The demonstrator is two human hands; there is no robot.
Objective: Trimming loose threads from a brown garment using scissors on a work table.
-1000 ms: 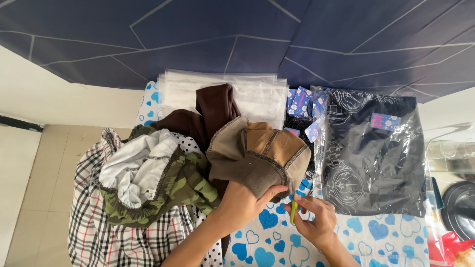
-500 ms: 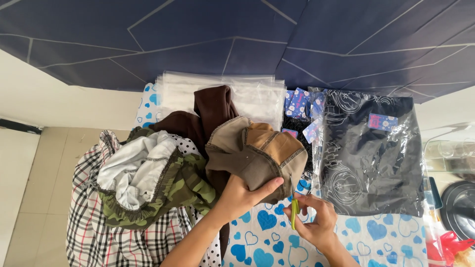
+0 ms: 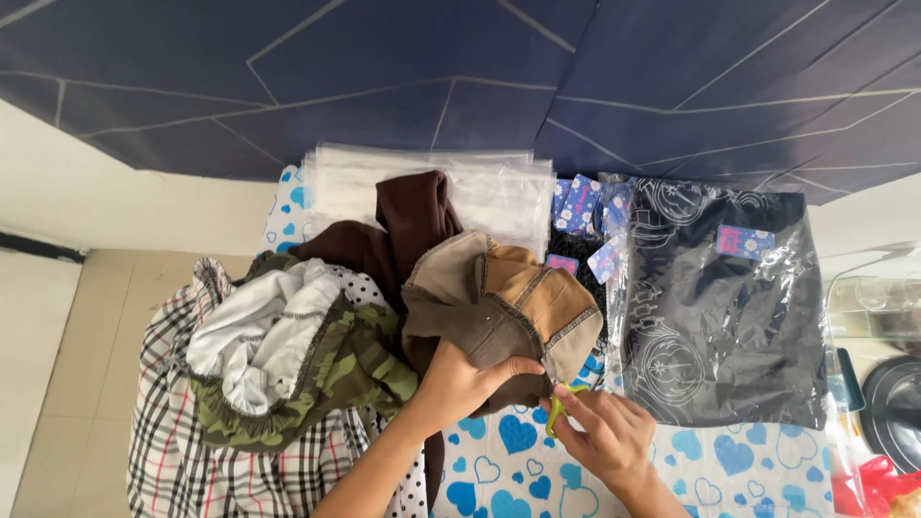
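Since a second ago the right hand swings its small green snips up to the tan-and-brown fabric garment's hem at frame centre, probably at a thread; the left hand pinches the cloth taut.

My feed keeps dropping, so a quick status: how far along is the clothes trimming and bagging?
Done: one dark printed garment lies sealed in a clear bag with a floral tag. In hand: the left hand grips the tan garment while the right hand works small green scissors at its hem. Left: the camouflage piece, brown garment and checked cloth lie unbagged; clear bags are stacked behind.
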